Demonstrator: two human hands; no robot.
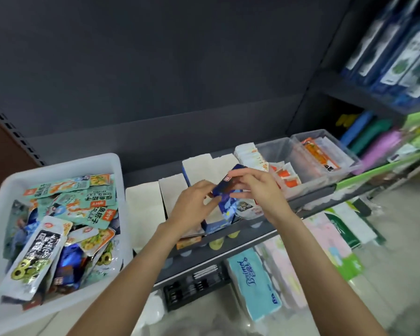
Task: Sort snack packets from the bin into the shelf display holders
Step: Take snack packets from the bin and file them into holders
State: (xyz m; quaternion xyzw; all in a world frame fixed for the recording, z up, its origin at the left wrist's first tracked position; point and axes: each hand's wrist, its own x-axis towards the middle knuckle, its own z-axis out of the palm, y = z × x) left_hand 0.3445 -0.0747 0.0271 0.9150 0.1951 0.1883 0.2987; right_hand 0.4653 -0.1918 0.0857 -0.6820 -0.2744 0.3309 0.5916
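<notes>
Blue snack packet (224, 187) is pinched by both hands, left hand (194, 204) and right hand (257, 187), above the cardboard holders (172, 187) on the shelf.

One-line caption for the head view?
Both hands hold a blue snack packet over the shelf holders, beside the bin.

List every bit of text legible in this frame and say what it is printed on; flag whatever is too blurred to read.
"Daima" or similar, cursive and uncertain: on the light blue tissue pack below the shelf.
Large Chinese characters on the black-and-white packet in the white bin: present, not reliably readable.
Chinese print on the teal packets: blurred.
Blue packet held in both hands: small red logo, unreadable.
</notes>
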